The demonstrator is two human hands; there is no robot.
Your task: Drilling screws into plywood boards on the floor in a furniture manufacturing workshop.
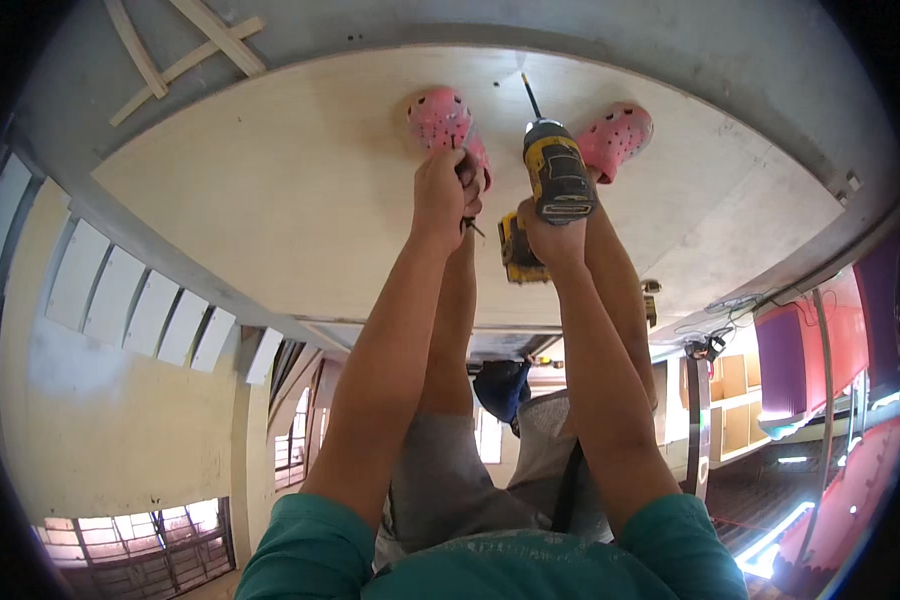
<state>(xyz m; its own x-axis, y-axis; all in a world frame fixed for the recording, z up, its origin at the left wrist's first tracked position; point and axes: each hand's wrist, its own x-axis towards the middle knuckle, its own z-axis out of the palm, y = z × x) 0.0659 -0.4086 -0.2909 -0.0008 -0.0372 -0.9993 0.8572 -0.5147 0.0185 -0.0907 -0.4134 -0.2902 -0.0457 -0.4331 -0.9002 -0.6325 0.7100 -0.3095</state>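
We seemed to be readying a screw: our left hand (446, 195) had its fingers curled around dark screws (476, 228), our right hand (556, 241) gripped the yellow-and-black drill (555, 165) over the pale board (290, 170). Next, we judged, called for fitting screw to bit (532, 96).

glaring window (135, 540), dark warped edges

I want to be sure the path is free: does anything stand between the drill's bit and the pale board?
Nothing visible does. The bit, on the drill in the right hand, shows against bare pale board; the left pink clog and right pink clog are either side. Whether it touches cannot be told.
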